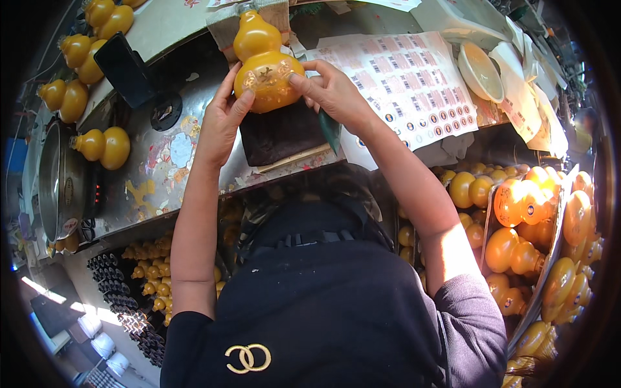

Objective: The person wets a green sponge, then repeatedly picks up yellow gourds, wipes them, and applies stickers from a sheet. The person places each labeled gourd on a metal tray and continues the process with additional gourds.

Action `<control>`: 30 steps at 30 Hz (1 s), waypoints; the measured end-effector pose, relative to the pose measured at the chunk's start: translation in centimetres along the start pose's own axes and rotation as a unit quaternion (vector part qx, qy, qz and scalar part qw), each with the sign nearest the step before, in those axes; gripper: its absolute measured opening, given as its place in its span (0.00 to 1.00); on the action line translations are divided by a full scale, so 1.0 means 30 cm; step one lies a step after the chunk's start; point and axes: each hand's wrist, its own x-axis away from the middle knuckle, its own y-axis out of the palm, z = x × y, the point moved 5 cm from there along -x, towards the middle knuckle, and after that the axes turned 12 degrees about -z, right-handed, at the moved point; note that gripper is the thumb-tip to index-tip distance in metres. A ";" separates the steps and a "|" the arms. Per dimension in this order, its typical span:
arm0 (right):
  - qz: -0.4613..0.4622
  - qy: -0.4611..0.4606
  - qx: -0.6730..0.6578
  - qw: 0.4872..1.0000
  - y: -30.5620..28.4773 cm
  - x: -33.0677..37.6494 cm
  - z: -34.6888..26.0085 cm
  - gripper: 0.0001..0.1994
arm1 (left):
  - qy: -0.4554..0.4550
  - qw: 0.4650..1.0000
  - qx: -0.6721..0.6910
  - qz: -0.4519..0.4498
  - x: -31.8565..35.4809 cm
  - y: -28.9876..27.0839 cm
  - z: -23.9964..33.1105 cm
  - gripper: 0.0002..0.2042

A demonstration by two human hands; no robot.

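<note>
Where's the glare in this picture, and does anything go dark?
In the head view, sun glares on the orange gourds at right; also in head view, highlights dot the yellow gourd between left hand and right hand; head view corners go black.

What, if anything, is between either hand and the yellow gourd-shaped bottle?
Nothing visible. The left hand and right hand both touch the yellow gourd-shaped bottle directly, on opposite sides of its lower bulb. A green pointed object shows below the right hand, beside the bottle rather than between them.
</note>
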 end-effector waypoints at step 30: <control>0.008 -0.002 -0.007 1.000 -0.007 -0.026 0.032 0.27 | -0.033 0.997 -0.067 -0.002 -0.013 -0.012 -0.001 0.35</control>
